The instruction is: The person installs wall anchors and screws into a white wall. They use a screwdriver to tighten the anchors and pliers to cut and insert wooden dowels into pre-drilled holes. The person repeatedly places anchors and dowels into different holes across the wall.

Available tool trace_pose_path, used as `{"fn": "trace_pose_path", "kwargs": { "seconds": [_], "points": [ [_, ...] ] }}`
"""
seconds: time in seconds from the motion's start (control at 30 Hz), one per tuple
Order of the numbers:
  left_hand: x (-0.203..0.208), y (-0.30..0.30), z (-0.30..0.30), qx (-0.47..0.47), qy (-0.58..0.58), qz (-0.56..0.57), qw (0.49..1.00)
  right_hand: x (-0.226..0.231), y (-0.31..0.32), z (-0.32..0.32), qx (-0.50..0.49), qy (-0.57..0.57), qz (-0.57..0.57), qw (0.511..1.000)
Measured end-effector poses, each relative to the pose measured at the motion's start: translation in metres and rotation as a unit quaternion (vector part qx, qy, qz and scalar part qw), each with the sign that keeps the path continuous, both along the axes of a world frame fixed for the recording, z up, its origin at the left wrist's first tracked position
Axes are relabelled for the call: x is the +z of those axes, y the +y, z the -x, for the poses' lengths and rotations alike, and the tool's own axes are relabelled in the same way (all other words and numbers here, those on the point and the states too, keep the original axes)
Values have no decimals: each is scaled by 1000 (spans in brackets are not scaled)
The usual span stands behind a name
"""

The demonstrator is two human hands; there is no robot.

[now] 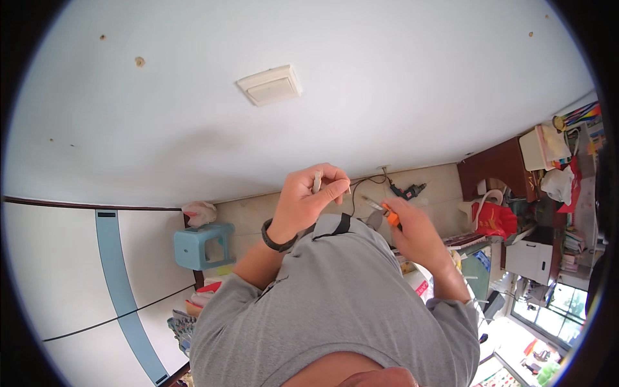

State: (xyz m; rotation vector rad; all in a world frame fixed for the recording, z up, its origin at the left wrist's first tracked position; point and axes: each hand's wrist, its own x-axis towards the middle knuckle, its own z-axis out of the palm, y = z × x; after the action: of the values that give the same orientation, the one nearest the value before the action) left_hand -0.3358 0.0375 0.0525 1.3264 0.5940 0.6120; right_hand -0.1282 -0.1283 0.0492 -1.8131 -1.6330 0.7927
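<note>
Left hand (300,196), curled, holding 1 small pale piece (317,182): likely light, stiff; pinch its sides. Right hand (414,233), to its 4 o'clock, wrapped round 1 orange-handled tool (391,218): probably rigid; grip handle.

Pale piece (317,182), tilted orange-handled tool (391,218)

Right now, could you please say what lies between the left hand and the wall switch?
In the head view, only bare pale wall shows between the left hand and the wall switch.
</note>
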Motion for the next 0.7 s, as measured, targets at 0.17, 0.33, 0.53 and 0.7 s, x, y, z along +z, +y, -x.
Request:
{"fn": "trace_pose_path", "kwargs": {
  "seconds": [0.17, 0.33, 0.53, 0.7],
  "points": [
    [-6, -14, -22, 58, 12, 35, 998, -21, -2, 22, -107, 404, 80, 905],
    [-14, -21, -31, 75, -44, -7, 996, -23, 10, 35, -109, 413, 64, 902],
    [-25, -22, -25, 115, 34, -152, 981, -24, 11, 40, -118, 394, 72, 909],
    [-25, -27, -24, 154, 6, -138, 978, -22, 16, 44, -126, 364, 85, 919]
  ]
}}
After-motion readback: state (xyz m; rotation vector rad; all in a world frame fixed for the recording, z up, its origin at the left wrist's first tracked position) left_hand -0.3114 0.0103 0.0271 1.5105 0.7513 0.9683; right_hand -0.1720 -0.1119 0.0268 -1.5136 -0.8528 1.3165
